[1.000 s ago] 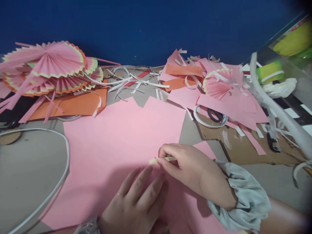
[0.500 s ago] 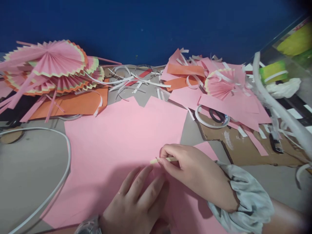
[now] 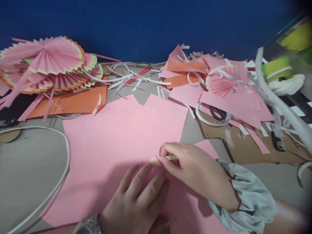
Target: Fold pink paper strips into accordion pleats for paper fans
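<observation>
A large pink paper sheet lies flat on the grey table, with a notch in its far edge. Spread across its near part is my left hand, fingers apart and resting on the paper. My right hand pinches a thin pale yellow strip between thumb and fingers, low over the sheet. The strip's left end sticks out just beyond my left fingertips; part of it is covered by my right fingers. Another pink paper edge shows behind my right wrist.
Pleated pink paper fans are stacked at back left over orange paper. Pink and orange scraps cover brown cardboard at right, beside a tape roll. White paper strips lie at the back. A white cable curves at left.
Both hands hold nearly the same pose, with the pale yellow strip still in my right fingers. The view has shifted very slightly.
</observation>
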Motion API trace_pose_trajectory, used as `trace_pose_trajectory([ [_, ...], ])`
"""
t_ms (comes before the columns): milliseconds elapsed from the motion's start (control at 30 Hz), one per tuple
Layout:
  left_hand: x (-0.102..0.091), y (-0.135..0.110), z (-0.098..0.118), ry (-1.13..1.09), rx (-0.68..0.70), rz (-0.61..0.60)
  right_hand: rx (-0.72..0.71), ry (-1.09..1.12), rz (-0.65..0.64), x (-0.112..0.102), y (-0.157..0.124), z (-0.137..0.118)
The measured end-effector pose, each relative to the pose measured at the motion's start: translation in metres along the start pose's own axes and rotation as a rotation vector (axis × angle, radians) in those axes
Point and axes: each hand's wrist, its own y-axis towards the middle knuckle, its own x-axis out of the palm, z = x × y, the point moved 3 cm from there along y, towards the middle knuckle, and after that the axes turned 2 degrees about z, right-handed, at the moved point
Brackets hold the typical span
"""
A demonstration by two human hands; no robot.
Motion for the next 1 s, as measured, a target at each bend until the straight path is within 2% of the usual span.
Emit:
trace_pose_trajectory([
  [867,-0.0015,0.0018,-0.0022,-0.018,-0.003,-0.015,-0.003,0.004,-0.013,0.0014,0.0019,0.0001],
  [1000,-0.0048,0.0033,-0.0004,-0.043,-0.054,-0.023,-0.002,-0.003,-0.011,0.0020,0.0006,0.0011],
])
